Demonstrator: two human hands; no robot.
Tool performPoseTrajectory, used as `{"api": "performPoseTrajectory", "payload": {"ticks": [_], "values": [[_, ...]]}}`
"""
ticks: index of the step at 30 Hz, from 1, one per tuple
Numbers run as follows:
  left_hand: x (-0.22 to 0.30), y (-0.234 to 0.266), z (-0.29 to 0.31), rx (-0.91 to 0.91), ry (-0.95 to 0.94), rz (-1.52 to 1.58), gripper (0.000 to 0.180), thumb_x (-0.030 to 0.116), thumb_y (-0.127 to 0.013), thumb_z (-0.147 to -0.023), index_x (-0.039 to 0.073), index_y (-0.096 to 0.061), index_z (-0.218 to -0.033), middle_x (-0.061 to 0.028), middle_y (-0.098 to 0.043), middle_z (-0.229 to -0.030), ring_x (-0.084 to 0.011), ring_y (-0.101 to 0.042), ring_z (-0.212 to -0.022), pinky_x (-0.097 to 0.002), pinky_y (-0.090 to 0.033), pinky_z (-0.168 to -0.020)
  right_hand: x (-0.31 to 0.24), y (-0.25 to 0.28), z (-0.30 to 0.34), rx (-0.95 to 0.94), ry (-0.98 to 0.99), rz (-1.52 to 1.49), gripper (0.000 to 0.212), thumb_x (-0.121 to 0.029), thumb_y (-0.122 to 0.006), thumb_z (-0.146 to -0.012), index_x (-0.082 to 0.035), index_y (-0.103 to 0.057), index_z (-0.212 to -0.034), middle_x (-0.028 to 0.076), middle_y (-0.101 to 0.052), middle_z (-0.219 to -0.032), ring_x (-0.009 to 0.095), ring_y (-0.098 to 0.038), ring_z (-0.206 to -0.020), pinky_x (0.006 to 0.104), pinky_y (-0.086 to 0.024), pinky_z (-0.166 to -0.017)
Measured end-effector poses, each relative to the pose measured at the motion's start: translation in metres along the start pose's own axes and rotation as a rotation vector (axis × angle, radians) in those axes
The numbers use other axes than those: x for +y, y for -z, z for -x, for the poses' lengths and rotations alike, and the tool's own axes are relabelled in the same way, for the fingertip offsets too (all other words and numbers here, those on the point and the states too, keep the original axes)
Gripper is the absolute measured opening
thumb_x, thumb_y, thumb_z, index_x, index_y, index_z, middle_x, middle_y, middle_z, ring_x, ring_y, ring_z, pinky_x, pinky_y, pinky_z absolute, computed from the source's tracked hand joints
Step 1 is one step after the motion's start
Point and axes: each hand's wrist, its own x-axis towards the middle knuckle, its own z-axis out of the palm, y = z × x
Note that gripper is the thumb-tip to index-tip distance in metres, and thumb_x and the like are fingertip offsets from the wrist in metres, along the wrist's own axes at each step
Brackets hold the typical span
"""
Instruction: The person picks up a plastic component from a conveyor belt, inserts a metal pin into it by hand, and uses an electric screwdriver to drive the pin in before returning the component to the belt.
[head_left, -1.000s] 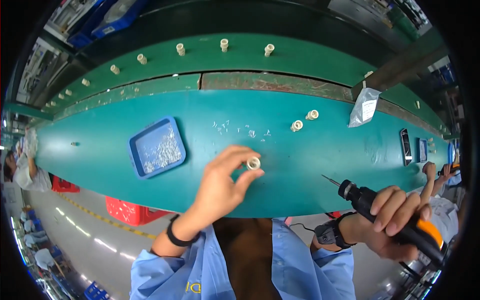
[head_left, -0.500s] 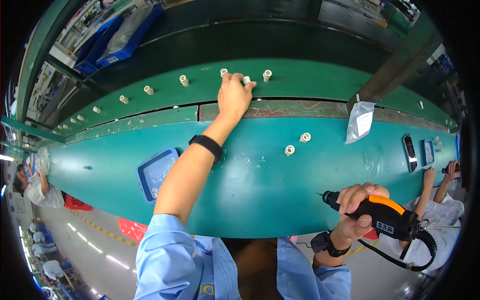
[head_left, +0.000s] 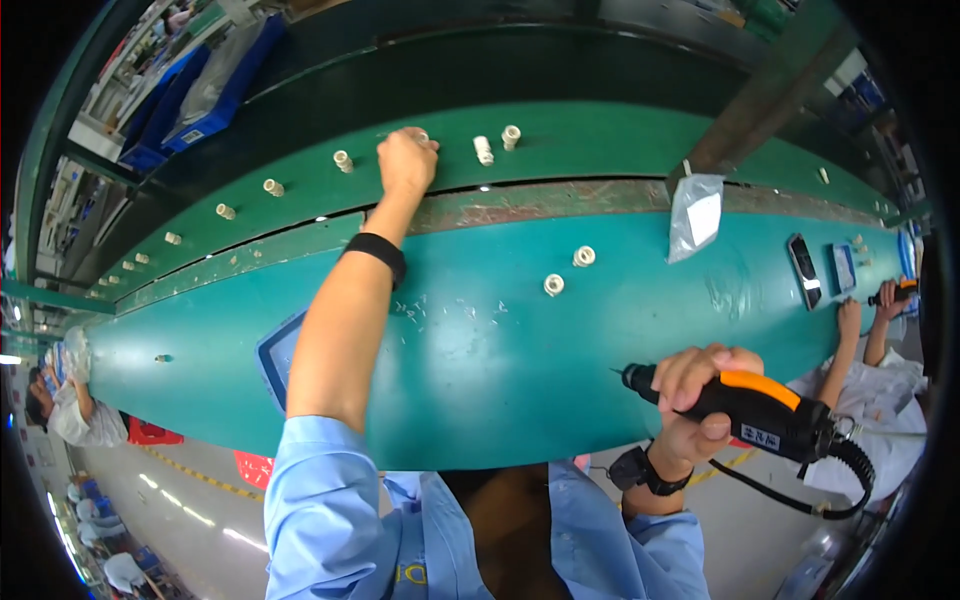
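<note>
My left hand (head_left: pixel 407 160) reaches to the far green ledge, its fingers closed round a small white cylindrical fitting (head_left: pixel 422 137), mostly covered by the hand. Just right of it stand a white fitting (head_left: pixel 484 151) and another fitting (head_left: pixel 511 137), both free of the hand. In my right hand (head_left: pixel 698 400), above the near edge of the bench, is a black and orange electric screwdriver (head_left: pixel 755 408). Its thin bit points left and touches nothing. On the teal bench top, two white fittings (head_left: pixel 584 257) stand between my hands.
More fittings (head_left: pixel 273 187) line the ledge to the left. A blue tray (head_left: pixel 270 360) is partly behind my left forearm. To the right are a clear bag (head_left: pixel 695 218), a phone (head_left: pixel 803 272), a green post (head_left: pixel 760 100) and a co-worker's hands (head_left: pixel 868 310).
My left hand has let go of one fitting, which now stands on the ledge, and has moved left onto another. The right hand still holds the screwdriver. The whole view has shifted slightly.
</note>
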Motion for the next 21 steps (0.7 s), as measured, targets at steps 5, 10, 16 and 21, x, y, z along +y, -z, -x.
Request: {"api": "performPoseTrajectory", "payload": {"ticks": [5, 10, 16, 21], "values": [[0.070, 0.076, 0.046, -0.236, -0.081, 0.367, 0.024, 0.007, -0.069, -0.075, -0.002, -0.067, -0.097, -0.0173, -0.067, -0.071, -0.0325, -0.066, -0.072, -0.0364, -0.052, -0.066, -0.001, -0.014, -0.002, 0.061, -0.059, -0.045, 0.059, -0.049, -0.061, -0.085, -0.003, -0.042, -0.115, 0.002, -0.048, -0.068, 0.011, -0.044, -0.050, 0.0278, -0.040, -0.050], [0.073, 0.145, 0.195, -0.511, -0.405, 0.325, 0.020, 0.001, -0.067, -0.075, -0.002, -0.064, -0.094, -0.0162, -0.063, -0.087, -0.0316, -0.064, -0.074, -0.0360, -0.052, -0.066, 0.009, -0.030, -0.006, -0.047, 0.011, -0.136, 0.057, -0.050, -0.056, -0.087, -0.004, -0.044, -0.118, 0.002, -0.047, -0.069, 0.012, -0.044, -0.051, 0.0286, -0.040, -0.051], [0.031, 0.121, 0.278, -0.457, -0.157, 0.384, 0.021, -0.004, -0.068, -0.075, -0.003, -0.062, -0.095, -0.0131, -0.062, -0.093, -0.0244, -0.062, -0.070, -0.0311, -0.051, -0.062, 0.042, -0.063, -0.010, -0.096, 0.005, -0.197, 0.050, -0.047, -0.054, -0.088, -0.006, -0.048, -0.117, 0.001, -0.046, -0.069, 0.013, -0.045, -0.052, 0.0313, -0.041, -0.052], [0.033, 0.127, 0.279, -0.504, -0.133, 0.298, 0.021, -0.004, -0.068, -0.076, -0.002, -0.062, -0.096, -0.0128, -0.061, -0.095, -0.0241, -0.061, -0.068, -0.0312, -0.050, -0.061, 0.069, -0.079, -0.017, -0.079, -0.012, -0.121, 0.045, -0.042, -0.053, -0.089, -0.006, -0.049, -0.115, 0.002, -0.046, -0.068, 0.014, -0.046, -0.053, 0.0320, -0.042, -0.054]]}}
